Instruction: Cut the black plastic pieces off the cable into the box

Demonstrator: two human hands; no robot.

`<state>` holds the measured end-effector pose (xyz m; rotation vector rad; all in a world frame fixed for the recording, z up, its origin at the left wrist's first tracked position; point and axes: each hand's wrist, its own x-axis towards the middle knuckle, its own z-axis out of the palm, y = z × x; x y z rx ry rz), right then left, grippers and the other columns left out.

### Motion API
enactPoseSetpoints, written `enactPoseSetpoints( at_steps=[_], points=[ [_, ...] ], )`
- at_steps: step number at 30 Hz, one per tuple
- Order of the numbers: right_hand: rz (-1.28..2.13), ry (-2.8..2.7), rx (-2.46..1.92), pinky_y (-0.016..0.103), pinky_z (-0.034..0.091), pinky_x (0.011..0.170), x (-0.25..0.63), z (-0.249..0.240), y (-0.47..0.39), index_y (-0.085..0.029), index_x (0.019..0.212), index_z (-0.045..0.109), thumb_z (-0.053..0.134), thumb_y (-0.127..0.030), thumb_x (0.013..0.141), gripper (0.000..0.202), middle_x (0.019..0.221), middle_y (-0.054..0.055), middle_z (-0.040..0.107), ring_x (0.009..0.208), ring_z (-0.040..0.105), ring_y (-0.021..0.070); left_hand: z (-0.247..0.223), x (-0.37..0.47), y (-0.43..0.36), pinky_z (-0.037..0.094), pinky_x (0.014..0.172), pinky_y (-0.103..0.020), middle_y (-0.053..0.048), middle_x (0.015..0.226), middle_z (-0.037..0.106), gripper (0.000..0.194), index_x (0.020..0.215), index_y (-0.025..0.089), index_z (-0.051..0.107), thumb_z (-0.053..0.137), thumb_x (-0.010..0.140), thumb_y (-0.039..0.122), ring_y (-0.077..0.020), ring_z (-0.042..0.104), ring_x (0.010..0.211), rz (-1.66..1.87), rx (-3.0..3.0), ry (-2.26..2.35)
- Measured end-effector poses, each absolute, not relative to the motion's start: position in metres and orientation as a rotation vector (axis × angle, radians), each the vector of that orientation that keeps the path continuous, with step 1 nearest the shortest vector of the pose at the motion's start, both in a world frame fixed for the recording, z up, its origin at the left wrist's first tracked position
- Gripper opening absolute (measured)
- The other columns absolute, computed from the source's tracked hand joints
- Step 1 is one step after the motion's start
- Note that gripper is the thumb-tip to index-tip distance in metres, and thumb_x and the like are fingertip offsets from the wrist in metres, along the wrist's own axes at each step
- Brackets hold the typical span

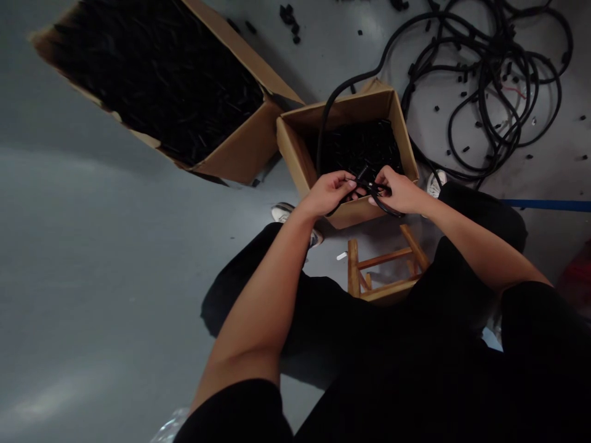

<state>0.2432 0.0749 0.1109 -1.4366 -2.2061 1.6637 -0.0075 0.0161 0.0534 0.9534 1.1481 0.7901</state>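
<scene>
Both my hands meet over the small cardboard box (290,144), above its front edge. My right hand (397,189) is closed on dark-handled scissors (385,209); a handle loop hangs below the fingers, and a small shiny pivot shows between the hands. My left hand (329,194) pinches the black hose (324,123), which arcs down into the box from the upper right and passes behind that hand. The scissors' blades meet the dark piece at my left fingertips, too small and dark to make out fully. Beneath the hands lie many short black pieces (369,138) in the box.
A larger cardboard box (235,144) full of black pieces stands at the upper left. Coiled hose (482,92) and scattered black bits cover the floor at the upper right. A wooden stool (353,271) stands between my legs, and a blue strip (549,204) lies at the right.
</scene>
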Motion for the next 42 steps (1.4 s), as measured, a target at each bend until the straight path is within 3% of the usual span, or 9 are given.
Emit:
enactPoseSetpoints(
  at_steps=[9, 13, 17, 20, 25, 29, 36, 42],
  points=[
    [1.738, -2.034, -1.365, 0.036, 0.054, 0.086, 0.246, 0.102, 0.070, -0.025, 0.101, 0.056, 0.088, -0.039, 0.084, 0.039, 0.102, 0.005, 0.079, 0.099, 0.076, 0.0247, 0.061, -0.020, 0.021, 0.057, 0.069, -0.030, -0.014, 0.094, 0.085, 0.083, 0.097, 0.017, 0.074, 0.089, 0.082, 0.097, -0.0200, 0.073, 0.076, 0.749, 0.993, 1.141],
    [1.713, -2.010, -1.397, 0.040, 0.057, 0.092, 0.243, 0.104, 0.071, -0.025, 0.103, 0.055, 0.087, -0.038, 0.084, 0.039, 0.107, 0.007, 0.079, 0.104, 0.077, 0.0258, 0.061, -0.023, 0.021, 0.059, 0.072, -0.031, -0.012, 0.098, 0.085, 0.078, 0.096, 0.018, 0.071, 0.097, 0.079, 0.089, -0.0200, 0.075, 0.078, 0.755, 0.979, 1.181],
    [1.672, -2.072, -1.391, 0.039, 0.056, 0.087, 0.242, 0.104, 0.074, -0.025, 0.109, 0.054, 0.087, -0.037, 0.083, 0.044, 0.112, 0.006, 0.076, 0.095, 0.072, 0.0221, 0.060, -0.021, 0.017, 0.057, 0.069, -0.030, -0.010, 0.099, 0.083, 0.069, 0.102, 0.018, 0.071, 0.097, 0.084, 0.079, -0.0161, 0.069, 0.071, 0.764, 1.044, 1.166],
    [1.671, -2.113, -1.383, 0.038, 0.055, 0.082, 0.243, 0.103, 0.072, -0.026, 0.111, 0.053, 0.088, -0.036, 0.083, 0.046, 0.113, 0.005, 0.074, 0.088, 0.067, 0.0194, 0.055, -0.020, 0.015, 0.056, 0.069, -0.030, -0.009, 0.093, 0.081, 0.069, 0.103, 0.018, 0.074, 0.086, 0.092, 0.085, -0.0169, 0.068, 0.071, 0.699, 1.130, 1.106],
    [1.642, -2.176, -1.351, 0.037, 0.052, 0.086, 0.245, 0.101, 0.070, -0.026, 0.105, 0.052, 0.088, -0.034, 0.087, 0.041, 0.105, 0.005, 0.075, 0.096, 0.071, 0.0228, 0.047, -0.030, 0.019, 0.060, 0.077, -0.033, -0.010, 0.094, 0.078, 0.083, 0.103, 0.017, 0.077, 0.070, 0.096, 0.099, -0.0205, 0.071, 0.080, 0.664, 1.252, 1.131],
    [1.641, -2.169, -1.368, 0.036, 0.051, 0.084, 0.244, 0.097, 0.071, -0.026, 0.104, 0.051, 0.088, -0.031, 0.089, 0.040, 0.097, 0.001, 0.074, 0.091, 0.072, 0.0218, 0.049, -0.036, 0.021, 0.058, 0.072, -0.032, -0.007, 0.085, 0.072, 0.090, 0.104, 0.018, 0.078, 0.060, 0.096, 0.106, -0.0188, 0.065, 0.073, 0.662, 1.278, 1.175],
    [1.685, -2.152, -1.364, 0.039, 0.053, 0.088, 0.243, 0.094, 0.069, -0.027, 0.106, 0.051, 0.089, -0.031, 0.087, 0.043, 0.105, 0.004, 0.076, 0.099, 0.074, 0.0246, 0.056, -0.028, 0.019, 0.052, 0.066, -0.029, -0.005, 0.082, 0.067, 0.091, 0.096, 0.018, 0.074, 0.065, 0.091, 0.108, -0.0160, 0.057, 0.068, 0.565, 1.232, 1.093],
    [1.716, -2.081, -1.395, 0.037, 0.050, 0.085, 0.241, 0.094, 0.069, -0.026, 0.101, 0.050, 0.088, -0.032, 0.090, 0.040, 0.094, 0.000, 0.072, 0.090, 0.070, 0.0214, 0.050, -0.028, 0.021, 0.055, 0.071, -0.030, -0.006, 0.086, 0.068, 0.089, 0.097, 0.019, 0.072, 0.066, 0.091, 0.108, -0.0165, 0.060, 0.073, 0.606, 1.190, 1.152]
  ],
)
